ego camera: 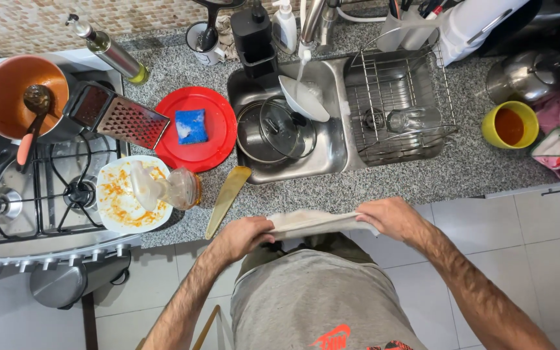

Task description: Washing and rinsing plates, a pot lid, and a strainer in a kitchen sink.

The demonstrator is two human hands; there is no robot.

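Hands at the counter's edge: we grip a pale dish towel (315,222) stretched between left hand (244,234) and right hand (390,217), both closed on its ends.

Keeping the cloth taut and level seems wise. Ahead, water runs into the sink (332,162) over a white dish (303,97) and glass-lidded pot (273,133); a wooden spatula (227,198) and soiled plate (115,201) crowd our left.
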